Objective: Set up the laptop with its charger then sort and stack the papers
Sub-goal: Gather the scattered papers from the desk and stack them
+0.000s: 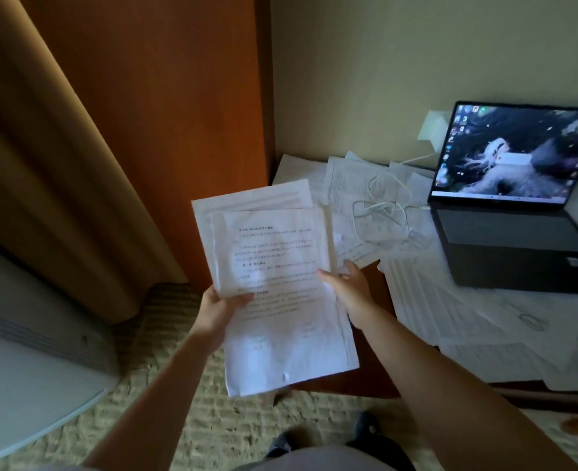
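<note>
I hold a loose stack of printed papers (277,287) in front of me, off the table's left edge. My left hand (218,309) grips the stack's left side with the thumb on top. My right hand (347,283) grips its right edge. An open dark laptop (512,212) with its screen lit stands on the table at the right. A white charger cable (383,207) lies coiled over scattered papers (457,307) and runs from the laptop's left side up to a white wall plug (434,129).
The dark wooden table (379,379) is mostly covered by loose sheets. A wooden panel (165,113) and a tan curtain (42,171) stand at the left. A white appliance (25,362) sits low left on patterned carpet (185,419).
</note>
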{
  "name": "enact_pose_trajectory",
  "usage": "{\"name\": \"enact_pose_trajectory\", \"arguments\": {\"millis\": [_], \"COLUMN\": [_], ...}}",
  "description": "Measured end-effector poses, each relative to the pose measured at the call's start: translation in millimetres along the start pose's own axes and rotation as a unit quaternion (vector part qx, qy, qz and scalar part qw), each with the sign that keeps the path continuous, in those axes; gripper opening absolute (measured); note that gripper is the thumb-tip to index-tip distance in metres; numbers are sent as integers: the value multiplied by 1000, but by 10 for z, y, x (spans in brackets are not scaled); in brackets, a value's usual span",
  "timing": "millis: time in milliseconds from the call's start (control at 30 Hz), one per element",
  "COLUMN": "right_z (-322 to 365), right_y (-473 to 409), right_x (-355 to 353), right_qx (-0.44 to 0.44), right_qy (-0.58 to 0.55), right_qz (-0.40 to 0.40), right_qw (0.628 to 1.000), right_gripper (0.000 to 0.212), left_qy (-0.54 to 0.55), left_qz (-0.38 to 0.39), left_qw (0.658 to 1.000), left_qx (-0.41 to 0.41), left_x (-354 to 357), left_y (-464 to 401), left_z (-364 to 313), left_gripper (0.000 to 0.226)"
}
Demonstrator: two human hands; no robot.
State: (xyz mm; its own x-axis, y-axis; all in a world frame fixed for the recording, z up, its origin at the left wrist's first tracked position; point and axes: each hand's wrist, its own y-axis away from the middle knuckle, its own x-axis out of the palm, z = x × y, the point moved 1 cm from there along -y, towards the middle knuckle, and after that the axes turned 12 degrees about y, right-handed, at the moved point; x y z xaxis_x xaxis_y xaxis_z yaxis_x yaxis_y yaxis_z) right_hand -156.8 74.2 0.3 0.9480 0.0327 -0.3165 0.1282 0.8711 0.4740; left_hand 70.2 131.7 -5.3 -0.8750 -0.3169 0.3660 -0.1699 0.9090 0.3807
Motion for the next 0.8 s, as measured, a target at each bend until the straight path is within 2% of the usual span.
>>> {"name": "enact_pose_trajectory", "arguments": {"millis": [67, 100, 300, 400, 533, 600, 700, 800], "right_z": [190, 288, 741, 868, 975, 1058, 1235, 1245], "right_y": [25, 64, 278, 372, 463, 483, 535, 485], "right_x": [-72, -89, -155, -247, -294, -286, -279, -256], "right_qx": [-43, -61, -119, -159, -191, -193, -214, -197], "right_qy": [-28, -35, -129, -147, -129, -139, -158, -159], "right_qz": [-16, -29, -75, -73, -55, -85, -157, -214], "right_qw": [999, 997, 982, 974, 972, 968, 951, 943], "right_gripper": [25, 16, 20, 18, 29, 37, 17, 24], "left_qy": [-9, -21, -37, -58, -98, -103, -105, -111], "left_qz": [13, 11, 26, 44, 54, 53, 46, 40], "left_qw": [1000, 999, 987, 982, 970, 964, 962, 964], "left_qx": [25, 43, 152, 173, 217, 238, 249, 239], "left_x": [62, 123, 557, 621, 580, 569, 596, 605], "left_y": [16, 13, -21, -4, -10, -9, 2, 5], "left_z": [-181, -273, -706, -757, -708, -725, -786, -794], "left_gripper": [38, 35, 32, 41, 54, 56, 52, 43]}}
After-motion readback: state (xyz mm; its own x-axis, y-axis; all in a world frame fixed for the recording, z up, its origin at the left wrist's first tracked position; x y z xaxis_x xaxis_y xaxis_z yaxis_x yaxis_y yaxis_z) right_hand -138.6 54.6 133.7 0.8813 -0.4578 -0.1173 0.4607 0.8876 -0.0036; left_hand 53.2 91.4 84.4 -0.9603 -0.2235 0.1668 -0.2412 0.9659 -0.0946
